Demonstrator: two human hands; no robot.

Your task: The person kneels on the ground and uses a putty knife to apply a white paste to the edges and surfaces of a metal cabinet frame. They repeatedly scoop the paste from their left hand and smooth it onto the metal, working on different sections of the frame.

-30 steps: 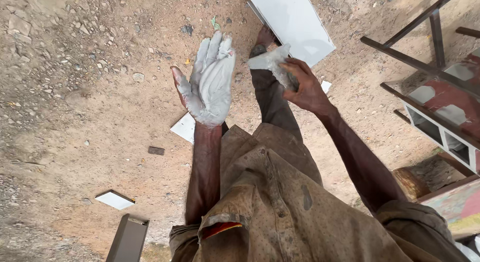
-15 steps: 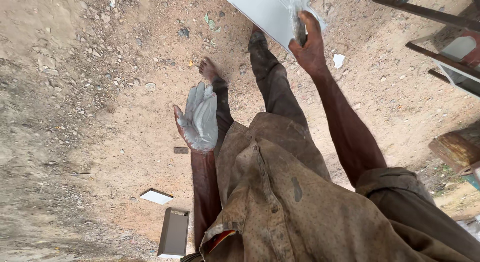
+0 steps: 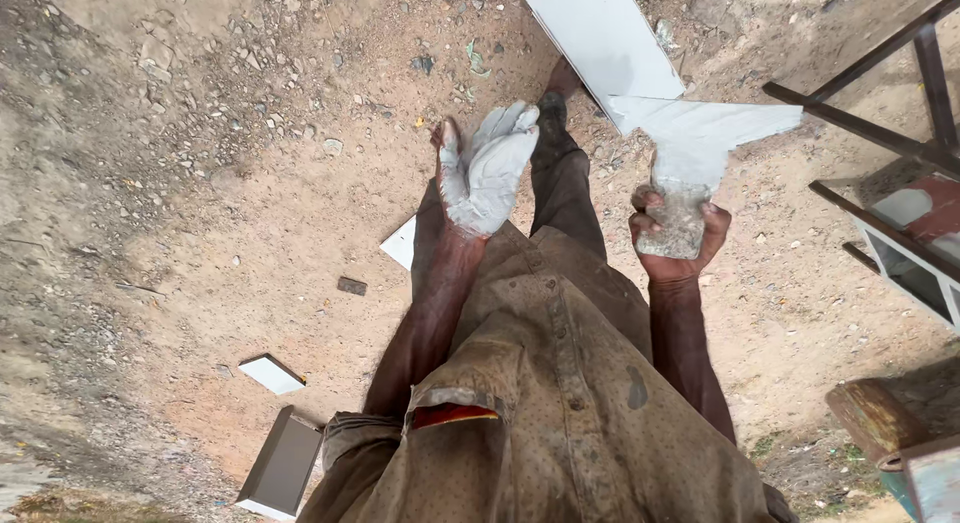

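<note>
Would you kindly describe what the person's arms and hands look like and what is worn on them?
The left hand is coated in pale grey-white plaster-like paste; the right hand is mostly clean. Both forearms are bare, with dusty olive-brown shirt sleeves rolled up near the elbows.

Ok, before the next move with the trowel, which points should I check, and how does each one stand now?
1. Grip on trowel: ok. The right hand is closed around its handle.
2. Left hand free: ok. It is open and holds nothing, but is coated in white paste.
3. Paste on the blade: cannot tell. The blade is white all over; the amount does not show.
4. Footing: not ok. The ground has loose stones and tile pieces.
5. Room beside the blade: ok. The metal frame is near but apart from it.
</note>
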